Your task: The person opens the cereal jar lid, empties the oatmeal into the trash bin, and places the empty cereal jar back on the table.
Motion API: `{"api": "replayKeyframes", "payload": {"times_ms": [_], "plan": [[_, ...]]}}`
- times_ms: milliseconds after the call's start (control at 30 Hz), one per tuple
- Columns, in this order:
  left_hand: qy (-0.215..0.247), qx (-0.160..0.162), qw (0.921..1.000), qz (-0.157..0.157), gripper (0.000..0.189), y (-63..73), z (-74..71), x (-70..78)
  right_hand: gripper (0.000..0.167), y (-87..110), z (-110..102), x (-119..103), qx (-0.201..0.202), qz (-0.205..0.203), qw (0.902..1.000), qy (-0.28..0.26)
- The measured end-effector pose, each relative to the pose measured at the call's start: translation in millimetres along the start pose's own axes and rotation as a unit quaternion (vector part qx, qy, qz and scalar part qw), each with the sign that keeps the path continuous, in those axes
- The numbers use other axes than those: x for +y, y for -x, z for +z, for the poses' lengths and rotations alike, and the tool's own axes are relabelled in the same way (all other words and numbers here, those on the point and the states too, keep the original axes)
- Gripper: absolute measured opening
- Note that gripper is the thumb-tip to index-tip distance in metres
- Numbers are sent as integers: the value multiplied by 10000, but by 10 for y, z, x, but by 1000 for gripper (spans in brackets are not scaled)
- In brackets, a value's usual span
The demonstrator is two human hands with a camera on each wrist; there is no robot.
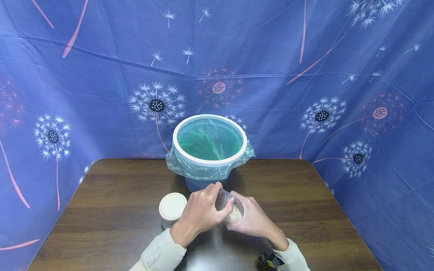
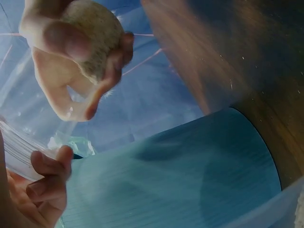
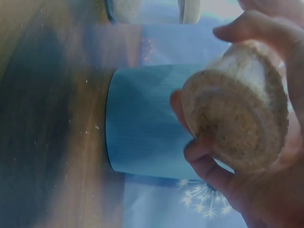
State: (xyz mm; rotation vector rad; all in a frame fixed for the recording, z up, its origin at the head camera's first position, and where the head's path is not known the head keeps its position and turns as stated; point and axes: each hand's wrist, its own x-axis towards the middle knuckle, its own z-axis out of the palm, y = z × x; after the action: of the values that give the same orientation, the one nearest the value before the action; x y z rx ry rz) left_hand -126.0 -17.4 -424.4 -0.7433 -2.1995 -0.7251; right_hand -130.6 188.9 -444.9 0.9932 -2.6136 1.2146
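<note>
My right hand (image 1: 252,216) grips a clear jar (image 3: 232,118) tilted on its side, with pale beige grains inside. Its base faces the right wrist view, with the fingers curled round its wall. In my left hand (image 1: 205,205) is a clear round lid (image 1: 222,199), pinched between thumb and fingers at the jar's mouth; a ridged clear edge (image 2: 23,147) shows beside the fingers in the left wrist view. Whether the lid touches the jar I cannot tell. Both hands are just in front of a blue bin (image 2: 175,175).
A white rim ring (image 1: 179,148) holds a green translucent bag (image 1: 203,171) over the bin. Left of my left hand stands a second jar with a cream lid (image 1: 173,206). Behind the brown table (image 1: 125,188) hangs a blue patterned cloth (image 1: 264,49).
</note>
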Motion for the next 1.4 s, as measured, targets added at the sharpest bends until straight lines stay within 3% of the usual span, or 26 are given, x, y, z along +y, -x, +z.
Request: {"api": "replayKeyframes", "payload": {"times_ms": [167, 500, 800, 967, 1100, 1233, 1400], "plan": [[-32, -80, 9993, -361, 34, -6, 13, 19, 54, -8, 10, -5, 187, 161, 9992, 312], [-82, -31, 9991, -416, 33, -3, 26, 25, 55, 3, 41, 11, 332, 225, 9979, 513], [-171, 10, 9943, -1050, 33, 20, 69, 55, 67, 1, 126, -7, 1032, 281, 9814, 1596], [-78, -145, 9915, -1288, 31, 22, 76, 63, 67, -7, 131, 6, 1128, 213, 9780, 1740], [275, -388, 9886, -1426, 33, 28, 58, 57, 62, -10, 102, 11, 978, 264, 9799, 1717], [613, -593, 9896, -1159, 38, 51, 19, 16, 60, -11, 53, 9, 775, 383, 9861, 1420], [651, -751, 9946, -294, 46, 64, -44, -66, 57, -3, -14, -2, 378, 419, 9951, 813]]}}
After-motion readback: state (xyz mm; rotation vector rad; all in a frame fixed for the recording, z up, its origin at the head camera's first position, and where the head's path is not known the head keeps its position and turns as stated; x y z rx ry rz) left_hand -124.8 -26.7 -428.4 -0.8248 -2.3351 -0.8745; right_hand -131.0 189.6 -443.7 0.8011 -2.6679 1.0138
